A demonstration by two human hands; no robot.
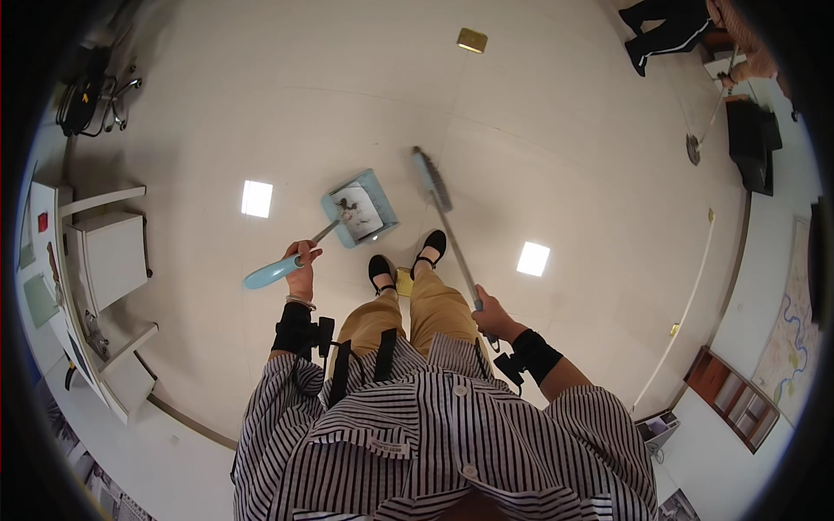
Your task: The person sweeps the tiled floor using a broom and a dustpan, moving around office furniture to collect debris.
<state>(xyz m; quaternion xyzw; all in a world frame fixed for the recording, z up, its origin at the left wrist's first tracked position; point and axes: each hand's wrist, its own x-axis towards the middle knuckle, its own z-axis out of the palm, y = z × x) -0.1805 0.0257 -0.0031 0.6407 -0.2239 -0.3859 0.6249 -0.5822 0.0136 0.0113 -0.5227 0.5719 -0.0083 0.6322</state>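
Observation:
My left hand [301,267] grips the handle of a long-handled dustpan, just below its light-blue grip end. The dustpan [386,195] rests on the pale floor ahead of my feet, with dark hair-like debris [350,210] on its pale inner surface. In my right hand [495,314] is the grey handle of a broom [456,247]. Its blue head with dark bristles [436,179] is at the floor to the right of the dustpan, apart from it and slightly blurred.
A white desk [55,280] and a drawer cabinet [111,260] stand at left, beyond them a wheeled chair [107,98]. At upper right another person [671,32] holds a long pole. Brass floor plates [472,40] are set in the floor. A wooden shelf [730,397] stands at right.

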